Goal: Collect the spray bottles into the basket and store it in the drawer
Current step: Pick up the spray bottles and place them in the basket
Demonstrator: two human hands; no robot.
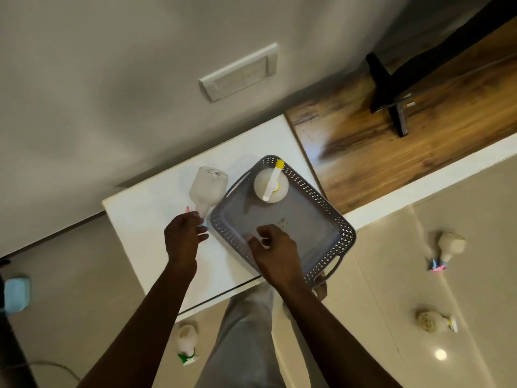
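A grey perforated basket point(333, 217) sits on the white cabinet top point(145, 217), its near corner hanging past the edge. One white spray bottle with a yellow nozzle point(270, 184) stands upright in the basket's far corner. My left hand point(183, 238) grips the pink-and-blue head of a frosted spray bottle point(208, 187), held tilted just left of the basket. Over the basket's near side hovers my right hand point(275, 252), fingers loosely curled and holding nothing. Three more spray bottles lie on the floor: a green-headed one point(187, 343), a pink-headed one point(447, 249), a yellow-trimmed one point(435, 322).
A wooden counter point(391, 141) with a black stand point(391, 88) adjoins the cabinet on the right. A switch plate point(239, 71) is on the wall behind. A blue cloth point(16, 294) lies on the tiled floor at far left. My legs stand before the cabinet.
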